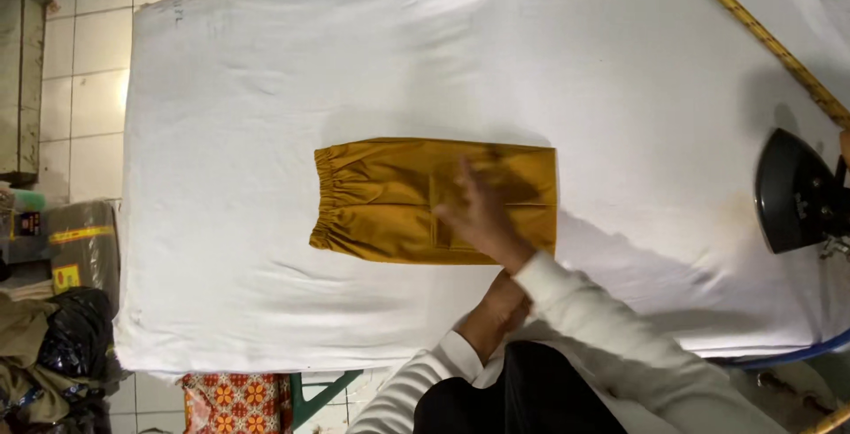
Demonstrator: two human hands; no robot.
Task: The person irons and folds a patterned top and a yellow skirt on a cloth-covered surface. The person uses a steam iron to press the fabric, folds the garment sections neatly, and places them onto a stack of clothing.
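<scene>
A folded mustard-yellow garment (381,199) with an elastic waistband at its left end lies in the middle of the white padded table (266,71). My right hand (478,214) rests flat on the garment's right half, fingers spread and blurred. My left hand (498,312) sits at the table's near edge, below the garment. It is partly covered by my right forearm in a white sleeve, so its fingers are hidden.
A black iron (795,191) stands on the table's right end, with a yellow braided cord (763,37) running up past it. White floor tiles (88,62) lie to the left. Dark bags and bundles (62,328) and an orange patterned cloth (235,403) sit at lower left.
</scene>
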